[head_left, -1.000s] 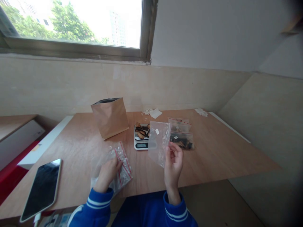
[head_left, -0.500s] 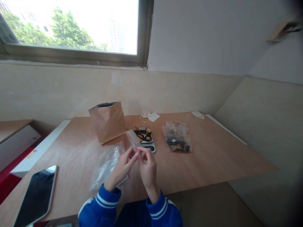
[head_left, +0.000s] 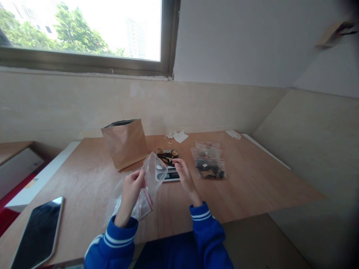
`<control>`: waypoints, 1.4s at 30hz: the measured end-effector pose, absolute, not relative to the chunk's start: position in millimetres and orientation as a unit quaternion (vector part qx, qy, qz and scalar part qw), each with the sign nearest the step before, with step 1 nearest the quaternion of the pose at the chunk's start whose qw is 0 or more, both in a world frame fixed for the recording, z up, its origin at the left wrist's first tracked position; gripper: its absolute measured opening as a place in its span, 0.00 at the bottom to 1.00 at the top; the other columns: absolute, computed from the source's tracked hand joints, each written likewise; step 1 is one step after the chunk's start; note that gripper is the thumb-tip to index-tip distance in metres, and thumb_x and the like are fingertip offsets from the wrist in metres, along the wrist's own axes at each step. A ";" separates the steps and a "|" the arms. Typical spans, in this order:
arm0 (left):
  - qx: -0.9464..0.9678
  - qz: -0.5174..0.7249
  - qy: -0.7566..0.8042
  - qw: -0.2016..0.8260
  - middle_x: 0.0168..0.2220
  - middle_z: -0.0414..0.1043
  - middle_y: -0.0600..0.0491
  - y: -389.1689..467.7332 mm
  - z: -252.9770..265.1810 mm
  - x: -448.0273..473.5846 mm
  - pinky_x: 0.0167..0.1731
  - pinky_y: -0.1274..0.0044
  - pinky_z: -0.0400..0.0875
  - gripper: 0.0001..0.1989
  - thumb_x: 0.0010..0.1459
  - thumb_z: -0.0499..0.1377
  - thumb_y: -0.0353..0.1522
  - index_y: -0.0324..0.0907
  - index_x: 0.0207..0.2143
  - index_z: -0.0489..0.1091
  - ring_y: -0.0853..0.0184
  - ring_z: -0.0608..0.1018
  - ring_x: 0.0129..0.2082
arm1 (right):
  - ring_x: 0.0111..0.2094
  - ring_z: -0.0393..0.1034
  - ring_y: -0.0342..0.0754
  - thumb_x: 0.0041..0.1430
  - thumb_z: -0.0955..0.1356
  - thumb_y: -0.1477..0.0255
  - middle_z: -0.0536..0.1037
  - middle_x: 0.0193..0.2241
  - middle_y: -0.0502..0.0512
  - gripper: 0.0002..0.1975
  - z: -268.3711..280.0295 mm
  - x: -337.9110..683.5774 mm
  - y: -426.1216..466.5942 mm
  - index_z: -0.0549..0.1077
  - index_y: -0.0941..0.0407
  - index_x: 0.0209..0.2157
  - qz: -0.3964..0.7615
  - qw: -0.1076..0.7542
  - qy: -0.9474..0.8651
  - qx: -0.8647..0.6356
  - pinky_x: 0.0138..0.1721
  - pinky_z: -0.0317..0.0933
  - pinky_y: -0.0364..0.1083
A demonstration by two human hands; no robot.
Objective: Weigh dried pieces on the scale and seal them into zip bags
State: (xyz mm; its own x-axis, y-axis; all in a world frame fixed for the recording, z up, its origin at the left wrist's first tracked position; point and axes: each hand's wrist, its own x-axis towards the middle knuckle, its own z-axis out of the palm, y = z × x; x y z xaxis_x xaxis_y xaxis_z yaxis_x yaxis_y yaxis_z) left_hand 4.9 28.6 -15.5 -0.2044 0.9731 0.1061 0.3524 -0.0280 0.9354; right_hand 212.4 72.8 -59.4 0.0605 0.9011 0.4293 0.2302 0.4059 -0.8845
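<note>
The left hand (head_left: 131, 188) pinches the edge of a clear plastic bag (head_left: 156, 172) between thumb and fingers, holding it up above the counter (head_left: 252, 179) in front of the scale, its mouth apart. The right hand (head_left: 185, 176) hovers at the right side of the scale with its fingers stretched out loosely and bent a little toward the dried pieces; whether the fingertips touch or pinch one I cannot tell. The white scale (head_left: 171, 180) stands on the counter near the middle, partly hidden by the bag and the right hand, with a dark display on its near side (the reading is too small to make out). On its plate lie the dried pieces (head_left: 162, 152), brown and tan with dark parts.

Below the left hand, a pile of clear bags with red stripes (head_left: 145, 203) lies flat on the near part of the counter. To the left and farther back, a brown paper bag (head_left: 125, 145) stands upright, its top gaping. Right of the scale lie filled clear bags (head_left: 210, 170), overlapping one another, the nearest with dark contents and a small white label. White scraps (head_left: 179, 136) lie at the far edge, behind the scale. A dark-screened tablet or phone (head_left: 39, 229) lies at the near left.
</note>
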 end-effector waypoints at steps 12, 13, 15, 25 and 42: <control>0.486 0.443 0.631 0.411 0.12 0.60 0.55 57.7 -52.0 -0.3 0.19 0.78 0.56 0.25 0.50 0.54 0.51 0.43 0.12 0.59 0.70 0.64 0.15 | 0.52 0.64 0.57 0.59 0.64 0.74 0.74 0.47 0.64 0.14 -106.5 217.5 128.0 0.72 0.58 0.46 0.072 0.422 -0.739 -0.521 0.55 0.58 0.58; 0.488 0.454 0.621 0.413 0.12 0.60 0.55 57.7 -56.1 1.4 0.19 0.78 0.57 0.25 0.51 0.54 0.51 0.43 0.12 0.60 0.71 0.64 0.15 | 0.51 0.64 0.56 0.59 0.64 0.74 0.74 0.47 0.64 0.14 -107.1 217.9 128.2 0.72 0.58 0.46 0.072 0.421 -0.740 -0.520 0.54 0.58 0.57; 0.498 0.484 0.596 0.403 0.13 0.59 0.56 55.7 -63.4 5.9 0.20 0.78 0.57 0.27 0.53 0.53 0.52 0.42 0.13 0.60 0.71 0.64 0.16 | 0.48 0.66 0.56 0.59 0.64 0.74 0.75 0.45 0.63 0.13 -107.6 219.3 128.9 0.72 0.57 0.45 0.067 0.414 -0.741 -0.524 0.52 0.60 0.56; 0.449 0.620 0.563 0.312 0.13 0.55 0.59 47.7 -98.9 18.2 0.18 0.78 0.53 0.29 0.55 0.54 0.54 0.42 0.14 0.57 0.73 0.59 0.15 | 0.46 0.66 0.55 0.59 0.65 0.71 0.74 0.43 0.60 0.14 -116.3 229.6 132.8 0.70 0.57 0.47 0.042 0.403 -0.741 -0.536 0.49 0.60 0.54; 0.519 0.586 0.576 0.235 0.14 0.58 0.57 46.8 -107.3 14.4 0.21 0.77 0.56 0.27 0.61 0.50 0.49 0.42 0.15 0.59 0.71 0.63 0.16 | 0.45 0.70 0.51 0.59 0.67 0.68 0.69 0.43 0.57 0.08 -102.8 243.3 132.3 0.73 0.55 0.41 0.133 0.364 -0.771 -0.506 0.48 0.64 0.49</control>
State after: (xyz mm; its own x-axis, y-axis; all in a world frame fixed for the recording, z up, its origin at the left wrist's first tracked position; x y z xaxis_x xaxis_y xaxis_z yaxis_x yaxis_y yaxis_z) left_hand 14.4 46.8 -107.3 -0.3519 0.8729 0.3379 0.3226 -0.2258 0.9192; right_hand 243.3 132.3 -102.8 -0.2236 0.8765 0.4263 0.6832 0.4529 -0.5729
